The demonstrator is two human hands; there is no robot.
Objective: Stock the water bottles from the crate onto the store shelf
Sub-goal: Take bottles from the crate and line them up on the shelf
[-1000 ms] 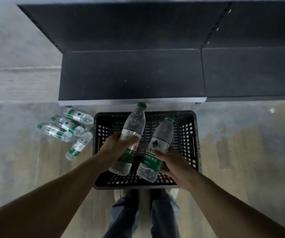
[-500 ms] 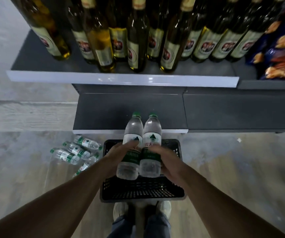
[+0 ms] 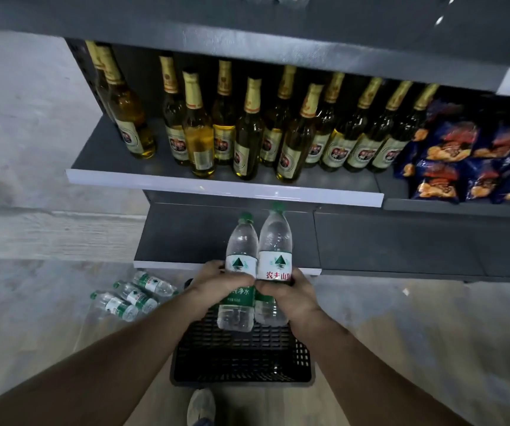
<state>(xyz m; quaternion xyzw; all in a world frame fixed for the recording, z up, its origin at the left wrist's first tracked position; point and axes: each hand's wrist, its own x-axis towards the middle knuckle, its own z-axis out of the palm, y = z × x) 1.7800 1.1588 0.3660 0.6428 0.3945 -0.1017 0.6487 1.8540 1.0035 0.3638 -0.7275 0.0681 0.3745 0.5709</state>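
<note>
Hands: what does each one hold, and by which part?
Left hand grips one water bottle at its label; right hand grips the other bottle likewise.

So in the last second both bottles got lifted out of the black crate (image 3: 241,361) and swung upright. The left hand (image 3: 217,287) had its water bottle (image 3: 240,272) tilted apart from the one in the right hand (image 3: 290,295); now that right bottle (image 3: 275,250) is pressed side by side against it, caps pointing far, up over the bottom shelf (image 3: 186,235). The view tipped up too, so the beer bottles (image 3: 247,133) and snack bags (image 3: 469,155) came into sight.
</note>
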